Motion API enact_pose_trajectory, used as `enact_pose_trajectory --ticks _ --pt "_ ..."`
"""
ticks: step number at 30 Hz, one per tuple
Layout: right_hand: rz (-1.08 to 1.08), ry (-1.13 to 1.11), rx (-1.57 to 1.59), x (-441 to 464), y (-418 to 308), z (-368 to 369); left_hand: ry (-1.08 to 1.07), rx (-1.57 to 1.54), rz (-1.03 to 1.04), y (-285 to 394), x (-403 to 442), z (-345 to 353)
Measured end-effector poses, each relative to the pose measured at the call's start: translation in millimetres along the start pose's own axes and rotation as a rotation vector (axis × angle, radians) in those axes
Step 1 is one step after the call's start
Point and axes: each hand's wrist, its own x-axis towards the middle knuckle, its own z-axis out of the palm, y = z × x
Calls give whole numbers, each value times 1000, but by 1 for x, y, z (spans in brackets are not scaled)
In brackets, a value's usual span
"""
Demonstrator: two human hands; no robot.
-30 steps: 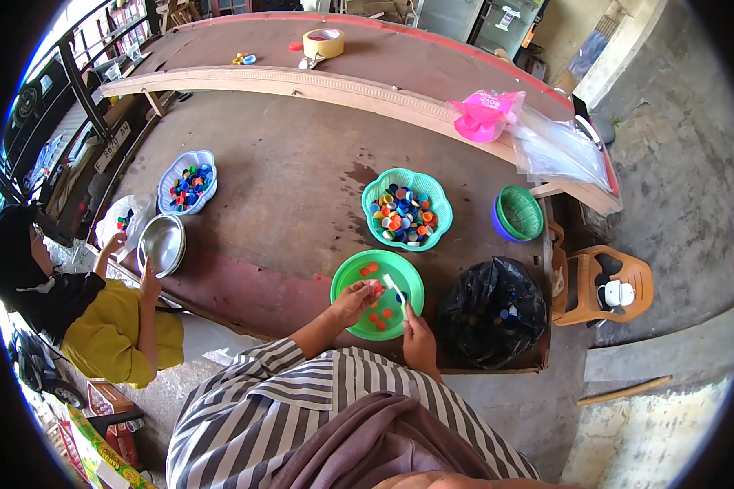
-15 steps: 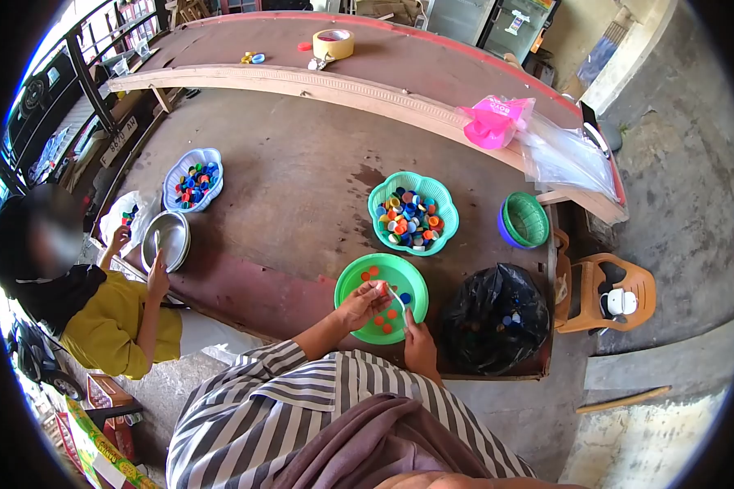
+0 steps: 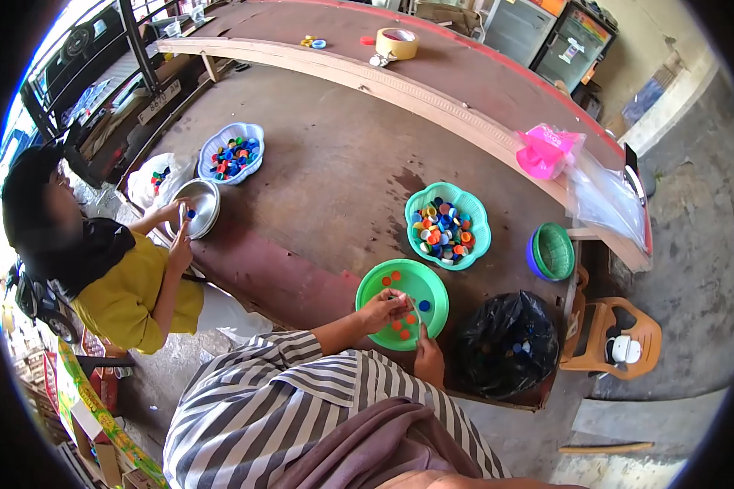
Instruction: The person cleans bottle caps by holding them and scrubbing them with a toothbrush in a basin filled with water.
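My left hand (image 3: 378, 312) pinches a small reddish bottle cap (image 3: 402, 301) over the green basin (image 3: 364, 287). In my right hand (image 3: 429, 361) is a thin, light-coloured tool, perhaps a knife (image 3: 421, 318), its tip close to the cap. Several orange discs (image 3: 386, 281) and a blue one (image 3: 424, 306) lie on the basin floor. Behind it stands a turquoise scalloped basket (image 3: 416, 201) full of mixed coloured caps. To the right of my right hand, a black plastic bag (image 3: 506, 326) lies open with some caps inside.
At left, a person in a yellow top (image 3: 139, 281) holds a blue cap above a metal bowl (image 3: 208, 208). Near them are a light-blue basket of caps (image 3: 258, 147) and a white bag (image 3: 144, 183). Nested green and purple baskets (image 3: 554, 253) stand right. A wooden rail (image 3: 342, 72) crosses behind.
The view has swung, so the table sits lower and further right. The person at left has brought both hands together over the metal bowl. My hands keep their hold above the basin.
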Motion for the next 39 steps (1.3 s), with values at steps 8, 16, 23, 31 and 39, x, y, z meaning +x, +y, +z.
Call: enact_pose_trajectory --ticks 8,16,23,31,39 --pt "90 -73 -27 -5 6 2 41 46 -56 -3 -2 -3" --pt "99 -63 67 -2 15 3 25 149 -100 3 -6 4" --pt "87 2 31 10 15 1 48 160 -121 10 4 -3" --pt "52 -60 16 18 22 -1 83 203 -178 12 7 1" --pt "118 -52 -44 30 20 -14 97 241 -209 17 16 -1"
